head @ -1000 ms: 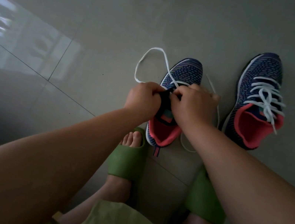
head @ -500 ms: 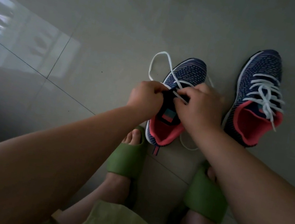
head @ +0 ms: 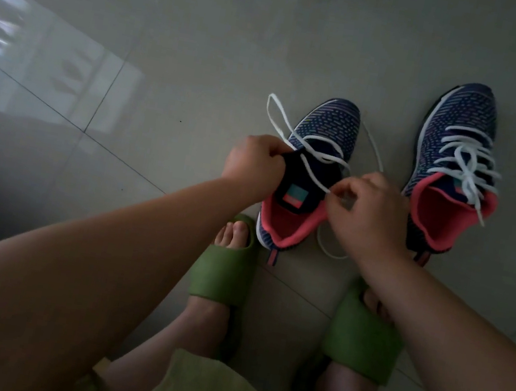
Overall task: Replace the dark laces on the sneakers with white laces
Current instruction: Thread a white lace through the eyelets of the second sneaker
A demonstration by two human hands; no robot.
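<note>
Presently, two sneakers stand on the tiled floor (head: 208,33), toes pointing away from the person. Near sneaker (head: 326,128): navy knit upper, coral lining, dark tongue (head: 306,183) pulled up and back. Left hand (head: 253,162) grips the tongue's left edge, fingers curled round it. Right hand (head: 366,210) pinches the white lace (head: 313,170) between thumb and fingertips, just right of the tongue. From the pinch, the lace runs taut across the tongue toward the toe, crosses another strand over the lower eyelets, and rises in a narrow loop to the left of the toe. A further length trails on the floor to the right of the shoe and curves round beneath the right wrist. Only the lowest eyelets appear threaded; the exact count cannot be told.

Far sneaker (head: 458,133): same pattern, standing to the right and apart from the near one. It carries white lacing (head: 463,161) in several crossed rows, loose ends hanging over the collar.

Both feet wear green slides (head: 219,274), set just behind the near sneaker. Pale green cloth (head: 200,390) covers the lap at the lower edge.
</note>
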